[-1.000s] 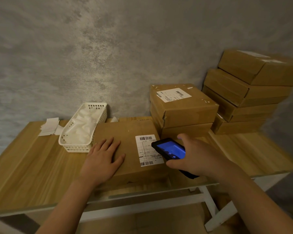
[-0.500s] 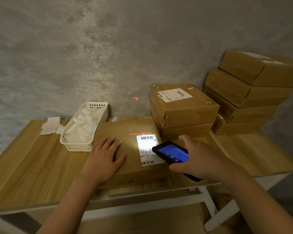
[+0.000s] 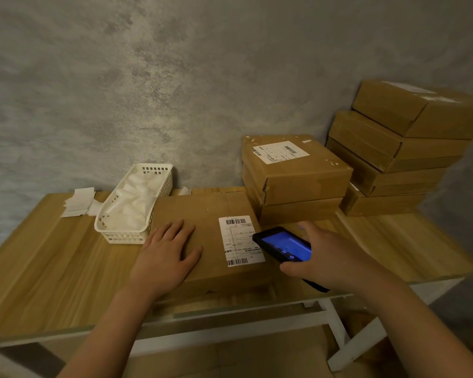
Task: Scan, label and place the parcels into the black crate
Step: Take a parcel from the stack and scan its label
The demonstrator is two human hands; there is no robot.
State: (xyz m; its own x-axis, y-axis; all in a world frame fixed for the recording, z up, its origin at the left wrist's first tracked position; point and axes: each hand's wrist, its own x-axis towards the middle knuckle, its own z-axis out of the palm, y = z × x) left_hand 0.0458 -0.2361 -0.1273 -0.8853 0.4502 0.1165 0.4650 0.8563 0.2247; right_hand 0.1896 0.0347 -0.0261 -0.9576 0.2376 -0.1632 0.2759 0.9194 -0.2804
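the left hand (image 3: pixel 167 255) lies flat and open on the parcel (image 3: pixel 202 236) at the worktop (image 3: pixel 52 263) front, seemingly steadying it, while the right hand (image 3: pixel 328 257) grips the handheld scanner (image 3: pixel 283 245) just beside its shipping label (image 3: pixel 239 240), likely for scanning.

Two bare forearms enter from about seven and five o'clock, no sleeve, watch, ring or glove visible on either, ending in the left hand (image 3: pixel 166 255) and right hand (image 3: pixel 331 255), each with short, unpainted nails.
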